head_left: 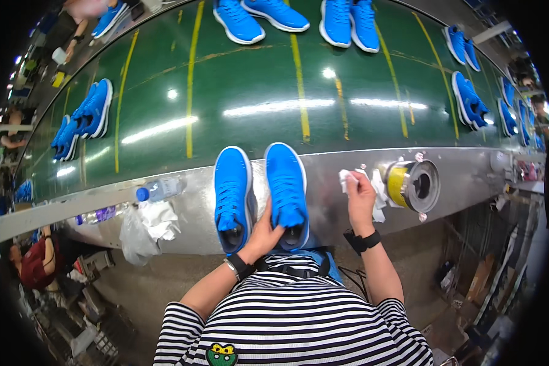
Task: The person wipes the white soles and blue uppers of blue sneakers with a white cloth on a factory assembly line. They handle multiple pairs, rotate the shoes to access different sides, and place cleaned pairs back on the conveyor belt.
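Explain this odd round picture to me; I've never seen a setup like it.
There is no machine here: a person works with two bare hands. A wide fisheye camera on their head looks down, so straight edges bend. Their left is the picture's left.

The left hand holds the heel end of one blue shoe; its mate stands beside it, on the metal ledge. The right hand pinches a crumpled white piece, perhaps tissue.

The ledge also bears a bottle, a plastic bag and a yellow-sided can. Beyond, more blue shoes stand on a green surface with yellow lines.
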Available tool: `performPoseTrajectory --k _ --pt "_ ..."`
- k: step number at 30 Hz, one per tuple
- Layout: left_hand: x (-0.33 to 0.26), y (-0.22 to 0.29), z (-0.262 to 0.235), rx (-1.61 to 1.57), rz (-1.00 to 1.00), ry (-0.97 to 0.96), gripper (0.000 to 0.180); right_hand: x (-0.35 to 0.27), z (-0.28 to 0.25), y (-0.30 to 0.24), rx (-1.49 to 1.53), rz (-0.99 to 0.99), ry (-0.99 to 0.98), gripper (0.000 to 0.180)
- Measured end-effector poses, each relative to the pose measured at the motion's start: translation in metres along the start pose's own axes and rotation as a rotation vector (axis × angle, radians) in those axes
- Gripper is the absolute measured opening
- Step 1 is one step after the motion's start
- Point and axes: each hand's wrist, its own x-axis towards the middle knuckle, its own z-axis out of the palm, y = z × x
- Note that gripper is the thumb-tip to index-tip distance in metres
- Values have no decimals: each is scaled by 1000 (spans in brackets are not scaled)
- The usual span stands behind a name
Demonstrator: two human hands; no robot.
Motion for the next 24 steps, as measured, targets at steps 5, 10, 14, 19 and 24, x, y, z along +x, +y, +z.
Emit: performPoseTrajectory --k 5,10,14,19,24 --pt "-16 2 -6 288 180 -34 69 6 -58 36 -315 -197 290 11" --pt "-63 38 -36 380 382 57 42 9 -61 47 -577 -335 326 11" --pt "-85 36 -64 370 484 378 30 14 -55 51 -560 -392 415 10" --pt "-74 -9 -92 292 344 607 51 15 -61 69 -714 -359 228 19" --pt "-48 -51 -105 264 143 457 73 -23 -51 30 -872 -490 64 45"
